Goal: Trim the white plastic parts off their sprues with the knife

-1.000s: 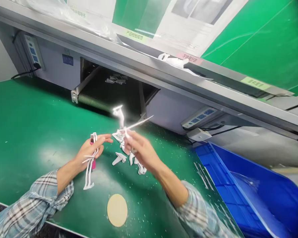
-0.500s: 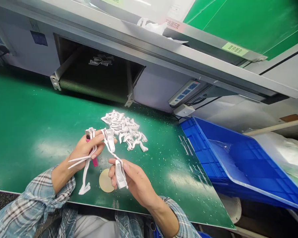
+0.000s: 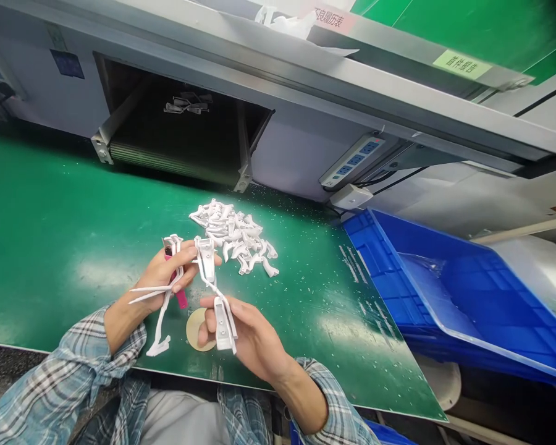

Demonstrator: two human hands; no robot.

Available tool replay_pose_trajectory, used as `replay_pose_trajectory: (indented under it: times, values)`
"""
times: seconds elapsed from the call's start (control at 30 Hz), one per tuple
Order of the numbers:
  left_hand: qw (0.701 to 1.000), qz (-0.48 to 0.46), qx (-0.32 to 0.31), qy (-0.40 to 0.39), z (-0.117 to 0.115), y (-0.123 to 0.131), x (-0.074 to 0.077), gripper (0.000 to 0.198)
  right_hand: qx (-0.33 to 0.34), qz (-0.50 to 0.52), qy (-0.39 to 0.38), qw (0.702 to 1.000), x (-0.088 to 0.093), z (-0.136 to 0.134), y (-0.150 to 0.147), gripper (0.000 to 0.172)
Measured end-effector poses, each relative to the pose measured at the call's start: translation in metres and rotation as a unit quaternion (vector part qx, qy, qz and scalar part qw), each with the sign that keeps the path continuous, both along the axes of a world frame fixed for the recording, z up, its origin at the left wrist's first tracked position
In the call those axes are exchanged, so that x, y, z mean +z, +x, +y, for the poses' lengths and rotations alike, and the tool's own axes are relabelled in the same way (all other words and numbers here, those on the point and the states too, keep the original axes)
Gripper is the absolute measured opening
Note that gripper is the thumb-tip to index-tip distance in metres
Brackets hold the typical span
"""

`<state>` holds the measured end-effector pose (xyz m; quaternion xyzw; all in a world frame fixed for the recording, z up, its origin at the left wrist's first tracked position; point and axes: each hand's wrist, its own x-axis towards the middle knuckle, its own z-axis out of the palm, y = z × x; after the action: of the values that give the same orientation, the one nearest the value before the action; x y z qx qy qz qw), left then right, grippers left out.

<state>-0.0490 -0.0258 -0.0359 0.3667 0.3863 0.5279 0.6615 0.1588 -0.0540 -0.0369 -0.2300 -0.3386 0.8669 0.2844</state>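
My left hand (image 3: 164, 275) is closed around a pink-handled tool (image 3: 181, 299), whose other end is hidden, along with a branching white plastic sprue (image 3: 160, 330) that hangs below the palm. Its fingertips touch a white molded part (image 3: 206, 262). Thin runners link this part to a second white molded part (image 3: 223, 324), which my right hand (image 3: 250, 334) pinches between thumb and fingers. Beyond both hands, a heap of loose white molded parts (image 3: 234, 233) lies on the green table (image 3: 106, 247).
A conveyor (image 3: 176, 162) opens at the back, with several white parts (image 3: 188, 104) on its belt. Beneath my right fingers lies a pale round disc (image 3: 195, 330). A blue crate (image 3: 398, 278) stands at the right edge, and a power strip (image 3: 352, 162) is on the back wall.
The camera view has shifted slightly. Both hands keep their hold, and the white parts between them have turned a little to a more upright position.
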Motion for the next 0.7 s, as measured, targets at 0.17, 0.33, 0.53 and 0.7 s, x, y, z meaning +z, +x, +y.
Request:
replay_pose_trajectory:
  times: [0.17, 0.33, 0.53, 0.7]
  values:
    - [0.996, 0.061, 0.069, -0.008, 0.004, 0.005, -0.006, 0.045, -0.015, -0.030, 0.032, 0.999, -0.010, 0.008, -0.002, 0.041]
    - [0.984, 0.164, 0.073, 0.016, 0.001, 0.007, -0.006, 0.059, -0.073, -0.250, 0.192, 0.946, -0.022, 0.013, -0.005, 0.044]
    - [0.973, 0.222, 0.057, 0.004, 0.012, 0.004, -0.007, 0.063, -0.017, -0.194, 0.177, 0.965, -0.022, 0.024, -0.001, 0.041]
    - [0.951, 0.307, 0.011, 0.019, 0.032, -0.003, -0.008, 0.056, 0.026, -0.070, 0.064, 0.995, -0.023, 0.032, 0.003, 0.043]
